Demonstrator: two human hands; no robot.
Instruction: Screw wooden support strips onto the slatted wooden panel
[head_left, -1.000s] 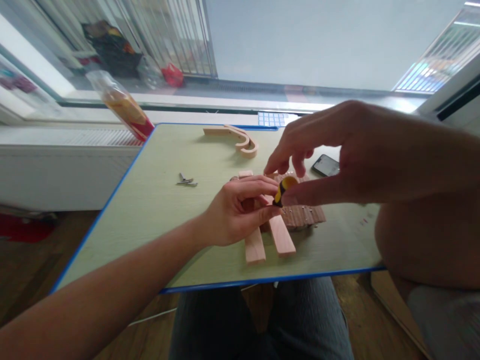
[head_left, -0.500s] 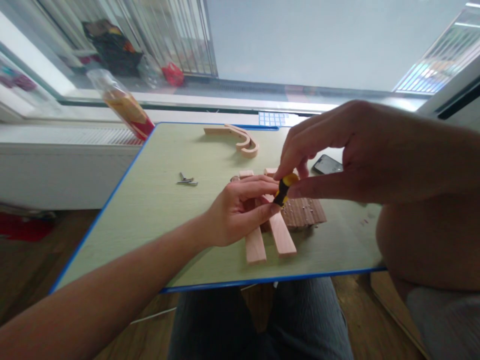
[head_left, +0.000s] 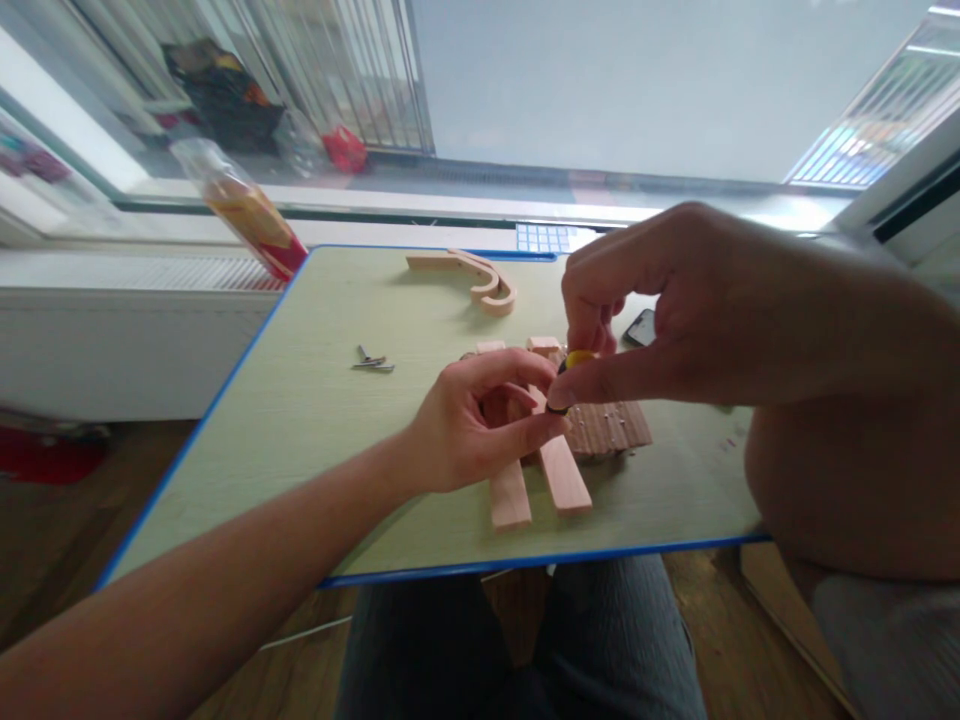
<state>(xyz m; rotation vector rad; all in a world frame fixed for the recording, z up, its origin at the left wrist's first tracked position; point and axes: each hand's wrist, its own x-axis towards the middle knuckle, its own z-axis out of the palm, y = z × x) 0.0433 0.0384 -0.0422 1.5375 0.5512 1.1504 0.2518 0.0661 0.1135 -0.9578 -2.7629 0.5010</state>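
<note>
Clamping a yellow-and-black screwdriver handle (head_left: 579,357) in the right hand (head_left: 675,310) near the pale wooden slats (head_left: 564,472), plus pinching its low end with the left hand (head_left: 476,420), probably just to kill wobble.

One tool (head_left: 580,358), two hands (head_left: 480,425), two straight bars (head_left: 566,475)

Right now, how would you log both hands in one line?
right hand: pinching yellow-black handle | left hand: at handle's lower end | underneath: pale wooden strips

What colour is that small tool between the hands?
Yellow and black; the small tool shows in the head view, partly covered.
</note>
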